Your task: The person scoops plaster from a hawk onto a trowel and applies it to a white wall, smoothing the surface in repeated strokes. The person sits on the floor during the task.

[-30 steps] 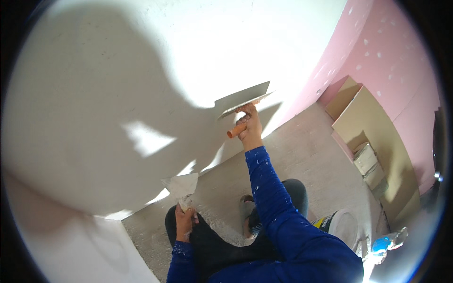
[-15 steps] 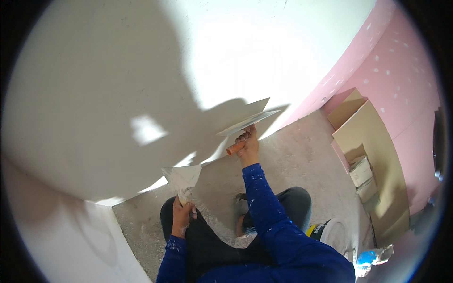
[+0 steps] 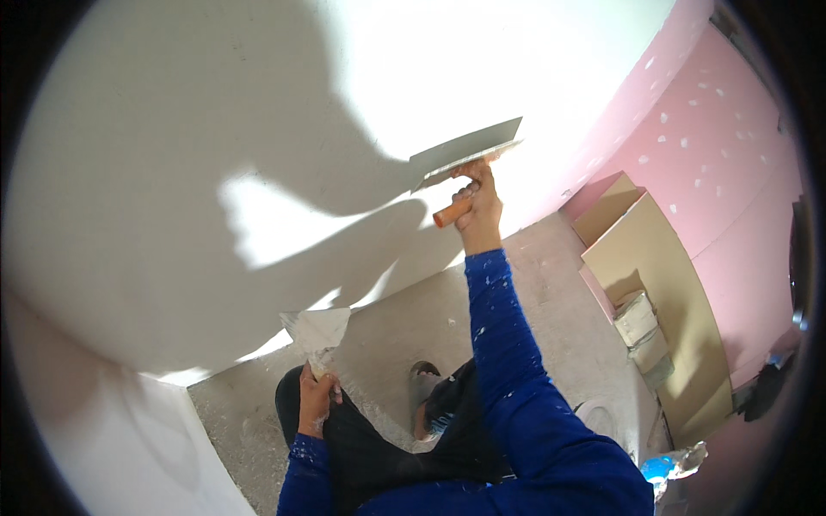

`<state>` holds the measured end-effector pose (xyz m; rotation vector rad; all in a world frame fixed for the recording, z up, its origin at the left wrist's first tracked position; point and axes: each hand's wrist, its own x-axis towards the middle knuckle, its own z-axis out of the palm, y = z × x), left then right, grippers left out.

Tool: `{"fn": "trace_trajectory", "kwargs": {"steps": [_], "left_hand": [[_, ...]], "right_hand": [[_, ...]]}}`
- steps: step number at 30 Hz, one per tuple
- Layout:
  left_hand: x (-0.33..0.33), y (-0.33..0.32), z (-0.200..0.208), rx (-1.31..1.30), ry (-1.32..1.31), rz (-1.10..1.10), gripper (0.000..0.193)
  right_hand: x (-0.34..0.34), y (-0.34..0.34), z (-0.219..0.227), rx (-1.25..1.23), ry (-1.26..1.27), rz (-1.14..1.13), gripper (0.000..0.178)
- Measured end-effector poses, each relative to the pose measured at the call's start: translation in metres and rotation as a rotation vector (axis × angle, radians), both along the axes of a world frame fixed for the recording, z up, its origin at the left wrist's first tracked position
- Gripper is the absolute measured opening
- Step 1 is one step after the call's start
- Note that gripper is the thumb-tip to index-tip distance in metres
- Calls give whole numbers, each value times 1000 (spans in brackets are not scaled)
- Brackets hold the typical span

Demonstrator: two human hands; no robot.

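Note:
My right hand [image 3: 478,209] is closed round the orange handle of a wide plastering trowel [image 3: 469,163]. The trowel's long blade lies against or very close to the white wall [image 3: 258,112], partly in bright sunlight. Lower on the left, my left hand [image 3: 317,397] grips a putty knife [image 3: 315,328] by its handle near my left knee. That knife's broad blade points up and is coated with whitish filler. Shadows of my arm and body fall across the wall.
At the right, cardboard sheets [image 3: 667,292] lean near a pink wall [image 3: 688,163] with white filler spots. A wrapped package [image 3: 638,322] rests against them. Beside my right elbow stands a white bucket [image 3: 600,417]; a clear plastic bottle with blue [image 3: 658,469] lies behind it. The concrete floor [image 3: 551,284] is dusty.
My right hand has moved the trowel up the wall and slightly to the right, with the arm stretched further. My left hand with the putty knife has shifted slightly down and left in view.

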<state>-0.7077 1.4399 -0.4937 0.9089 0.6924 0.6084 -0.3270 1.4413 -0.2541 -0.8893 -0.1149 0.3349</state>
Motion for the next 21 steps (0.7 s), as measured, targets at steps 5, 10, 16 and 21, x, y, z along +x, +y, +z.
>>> {"fn": "trace_trajectory", "kwargs": {"steps": [5, 10, 16, 21], "left_hand": [[5, 5, -12, -3, -79, -4, 42], [7, 8, -16, 13, -84, -22, 39], [2, 11, -26, 7, -51, -81, 36], [-5, 25, -10, 29, -3, -240, 36]], "right_hand": [[18, -3, 92, -58, -175, -33, 22], [31, -4, 206, -32, -522, 25, 20], [-36, -13, 332, -377, -1290, 35, 32], [-67, -49, 297, -426, -1699, 177, 30]]}}
